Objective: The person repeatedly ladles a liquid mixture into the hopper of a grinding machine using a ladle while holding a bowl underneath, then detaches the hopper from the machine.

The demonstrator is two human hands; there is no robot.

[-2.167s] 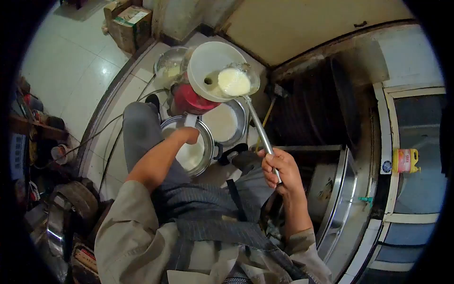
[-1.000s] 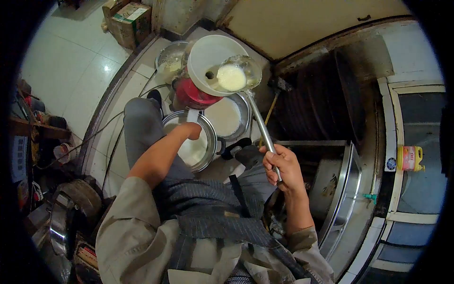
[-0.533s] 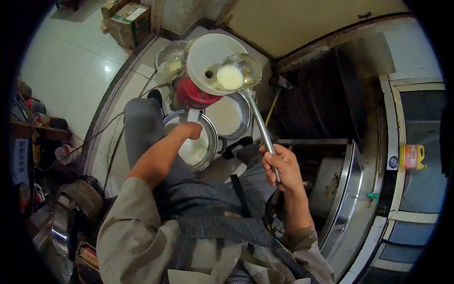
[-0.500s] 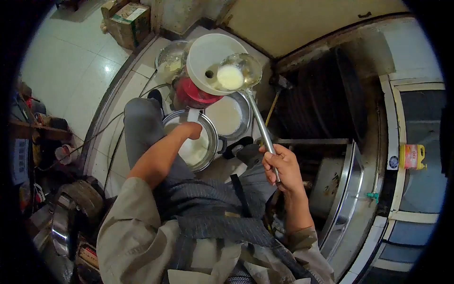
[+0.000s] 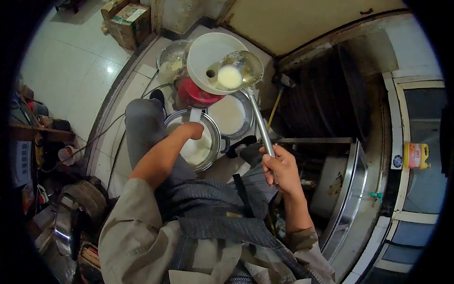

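Observation:
My right hand is wrapped round the long metal handle of a large ladle. The ladle's bowl lies over the rim of a wide white hopper, with pale creamy liquid in it. A dark round hole shows inside the hopper, which sits on a red machine. My left hand is over a steel pot of white, foamy stuff, just below the machine's white spout. Its fingers are hidden, so I cannot see what they hold, if anything.
A metal basin of creamy liquid stands right of the pot. Another bowl is behind the hopper. A cable crosses the floor at left. A steel-framed unit and a yellow jug are at right.
The left hand has shifted slightly right and turned, so its fingers show less. The ladle stays over the hopper, with its creamy liquid looking a little smaller.

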